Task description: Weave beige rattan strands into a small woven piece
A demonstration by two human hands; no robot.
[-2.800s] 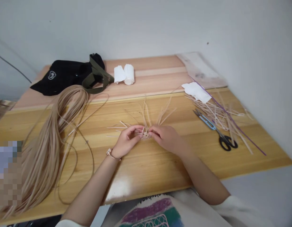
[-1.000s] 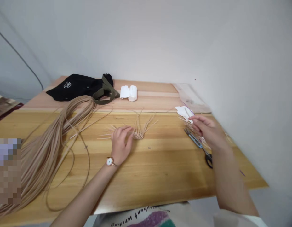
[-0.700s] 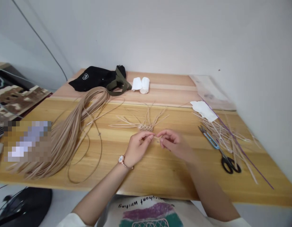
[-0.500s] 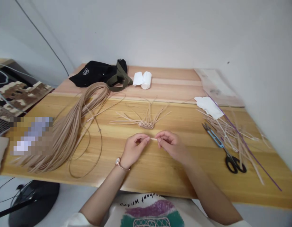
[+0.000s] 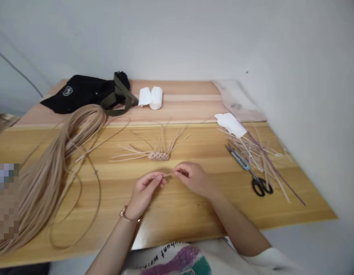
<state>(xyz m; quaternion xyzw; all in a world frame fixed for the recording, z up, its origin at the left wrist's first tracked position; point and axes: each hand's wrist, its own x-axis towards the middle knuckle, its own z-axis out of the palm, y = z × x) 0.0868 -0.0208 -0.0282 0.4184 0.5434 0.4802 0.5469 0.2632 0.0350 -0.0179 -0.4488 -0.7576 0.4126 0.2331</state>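
Between my two hands runs a short, thin beige strand, pinched at each end by fingertips. My left hand, with a watch on its wrist, closes thumb and fingers on the strand's left part. On the right end my right hand holds it the same way. Just beyond the hands lies a small woven piece, its loose strand ends fanning out to the left and away from me. A large bundle of long beige strands lies to the left of my left hand.
Scissors with black handles lie at the right, beside loose strand offcuts, a purple strip and a white paper sheet. At the back are a black bag and a white paper roll. A wall stands behind the table.
My head view has swung to the right, so everything sits further left. My right hand has turned, its back now more toward me. Both hands still pinch the strand.
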